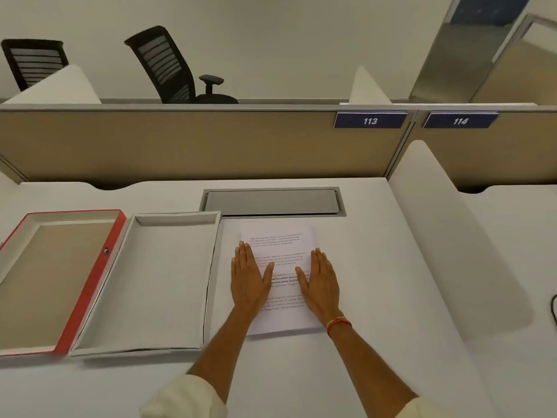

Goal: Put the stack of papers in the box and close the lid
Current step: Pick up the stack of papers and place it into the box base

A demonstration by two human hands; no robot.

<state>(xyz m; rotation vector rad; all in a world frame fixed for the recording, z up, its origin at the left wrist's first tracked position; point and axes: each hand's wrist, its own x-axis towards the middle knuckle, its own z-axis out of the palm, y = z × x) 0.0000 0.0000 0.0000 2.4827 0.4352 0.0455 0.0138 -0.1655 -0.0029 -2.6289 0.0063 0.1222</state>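
A stack of white printed papers lies flat on the desk in front of me. My left hand rests palm down on the stack's left edge, fingers together and straight. My right hand lies palm down on its right edge, an orange band at the wrist. Neither hand grips anything. Left of the papers, the open box with grey walls shows a bare inside. Its lid, red on the outside with a tan lining, lies opened flat on the box's left.
A grey metal cable hatch is set into the desk behind the papers. A tan partition closes the back, and a white divider stands on the right. Two black chairs are beyond the partition.
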